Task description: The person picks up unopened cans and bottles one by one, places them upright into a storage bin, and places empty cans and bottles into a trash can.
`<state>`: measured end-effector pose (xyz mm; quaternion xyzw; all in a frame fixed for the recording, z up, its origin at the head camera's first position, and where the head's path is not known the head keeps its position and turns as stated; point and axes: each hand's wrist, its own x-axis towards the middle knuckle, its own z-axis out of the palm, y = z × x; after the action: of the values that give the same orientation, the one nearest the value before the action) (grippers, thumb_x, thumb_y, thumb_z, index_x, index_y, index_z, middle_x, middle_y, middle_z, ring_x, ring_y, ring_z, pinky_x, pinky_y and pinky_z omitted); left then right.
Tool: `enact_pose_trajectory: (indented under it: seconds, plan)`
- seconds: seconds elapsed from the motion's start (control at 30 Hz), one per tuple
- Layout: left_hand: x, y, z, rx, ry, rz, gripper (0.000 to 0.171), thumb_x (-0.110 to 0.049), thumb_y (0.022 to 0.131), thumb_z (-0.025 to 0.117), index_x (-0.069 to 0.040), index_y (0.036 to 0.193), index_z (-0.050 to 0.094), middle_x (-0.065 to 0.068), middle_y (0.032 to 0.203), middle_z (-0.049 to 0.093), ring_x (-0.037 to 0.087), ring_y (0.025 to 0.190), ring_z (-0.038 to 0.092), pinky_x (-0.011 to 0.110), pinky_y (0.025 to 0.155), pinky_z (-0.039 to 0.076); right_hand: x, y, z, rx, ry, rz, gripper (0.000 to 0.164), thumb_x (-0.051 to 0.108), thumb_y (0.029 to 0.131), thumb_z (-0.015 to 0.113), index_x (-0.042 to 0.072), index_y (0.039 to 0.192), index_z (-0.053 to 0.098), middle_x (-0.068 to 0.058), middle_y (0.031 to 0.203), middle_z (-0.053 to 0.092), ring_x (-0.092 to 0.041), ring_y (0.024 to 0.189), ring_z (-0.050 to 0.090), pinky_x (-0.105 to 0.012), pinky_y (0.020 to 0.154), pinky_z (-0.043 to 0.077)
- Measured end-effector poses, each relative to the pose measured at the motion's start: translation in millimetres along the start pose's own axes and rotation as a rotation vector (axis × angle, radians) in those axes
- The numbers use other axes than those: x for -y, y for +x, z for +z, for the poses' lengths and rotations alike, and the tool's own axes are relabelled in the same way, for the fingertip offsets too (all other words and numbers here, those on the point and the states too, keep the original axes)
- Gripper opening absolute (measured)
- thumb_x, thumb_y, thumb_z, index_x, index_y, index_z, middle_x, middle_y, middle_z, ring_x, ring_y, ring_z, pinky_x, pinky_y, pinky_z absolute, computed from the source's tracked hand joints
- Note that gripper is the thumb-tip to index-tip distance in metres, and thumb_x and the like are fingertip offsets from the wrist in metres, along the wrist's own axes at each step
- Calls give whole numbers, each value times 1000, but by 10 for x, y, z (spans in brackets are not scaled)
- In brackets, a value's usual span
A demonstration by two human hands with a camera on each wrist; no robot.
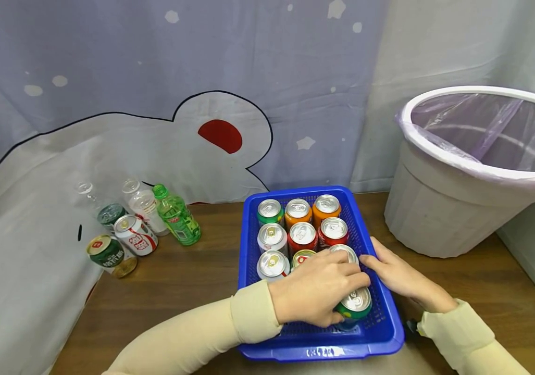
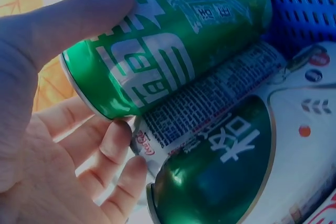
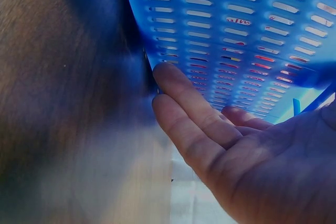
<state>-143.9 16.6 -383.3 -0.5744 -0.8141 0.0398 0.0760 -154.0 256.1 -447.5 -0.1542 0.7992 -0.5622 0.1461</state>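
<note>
A blue plastic basket [image 1: 321, 353] stands on the table, filled with rows of upright drink cans. My left hand [image 1: 321, 284] reaches over the basket and holds a green can [image 1: 355, 312] near its front right corner. In the left wrist view the thumb lies along the green can [image 2: 152, 51], with fingers at its end; a green-and-white can [image 2: 215, 166] is beside it. My right hand [image 1: 400, 276] is at the basket's right side, thumb across the rim. Its fingers [image 3: 197, 135] lie along the outside of the slotted wall in the right wrist view.
A white bin [image 1: 440, 208] with a purple liner stands at the back right. On the left are a green bottle [image 1: 178, 216], clear bottles [image 1: 145, 203], a white-and-red can [image 1: 136, 234] and a dark green can [image 1: 105, 252]. A patterned curtain [image 1: 201, 52] hangs behind the table.
</note>
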Motion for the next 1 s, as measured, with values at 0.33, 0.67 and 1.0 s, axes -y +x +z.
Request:
enact_pose_trajectory:
  seconds: [0.33, 0.67, 1.0]
  plan:
    - [-53, -55, 19, -29, 76, 11, 75, -56, 79, 84, -26, 142, 57, -10, 133, 64, 11, 116, 54, 30, 103, 49, -9, 2, -12, 9, 13, -19, 53, 14, 111, 39, -6, 155, 19, -40, 143, 39, -30, 101, 72, -39, 75, 64]
    - [-73, -126, -5, -52, 74, 10, 73, -53, 84, 81, -23, 145, 55, -6, 133, 62, 12, 119, 58, 31, 101, 52, 12, 4, -1, 7, 13, 1, 53, 15, 111, 39, -5, 156, 19, -40, 144, 38, -31, 100, 72, -39, 74, 64]
    - [-47, -230, -51, -84, 11, -1, 68, -56, 86, 77, -24, 142, 57, -7, 133, 58, 11, 119, 57, 30, 98, 54, -15, 3, 9, 8, 10, -29, 51, 13, 110, 39, -8, 153, 21, -40, 140, 41, -25, 97, 72, -37, 75, 64]
